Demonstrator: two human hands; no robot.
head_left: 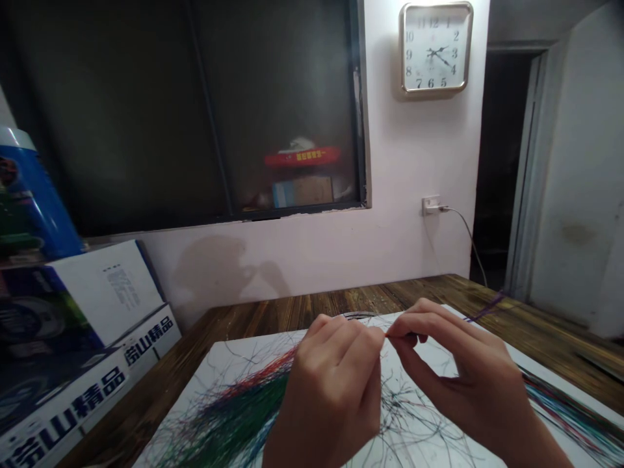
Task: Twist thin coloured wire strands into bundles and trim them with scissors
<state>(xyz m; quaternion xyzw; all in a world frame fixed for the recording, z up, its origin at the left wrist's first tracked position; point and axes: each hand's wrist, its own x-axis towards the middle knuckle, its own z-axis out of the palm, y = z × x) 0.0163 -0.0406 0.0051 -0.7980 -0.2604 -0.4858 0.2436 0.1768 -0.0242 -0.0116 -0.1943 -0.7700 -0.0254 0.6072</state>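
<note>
My left hand and my right hand meet in front of me above a white sheet. Both are closed in a pinch, fingertips nearly touching. Between them runs a thin strand; a purple thread leads away from my right hand to the right. Under the hands the sheet is strewn with several loose threads in red, green and dark colours. What exactly the left fingers pinch is too small to make out.
The sheet lies on a wooden table. Stacked cardboard boxes and a blue container stand at the left. Behind are a dark window, a wall clock, a socket with a cable and a doorway at right.
</note>
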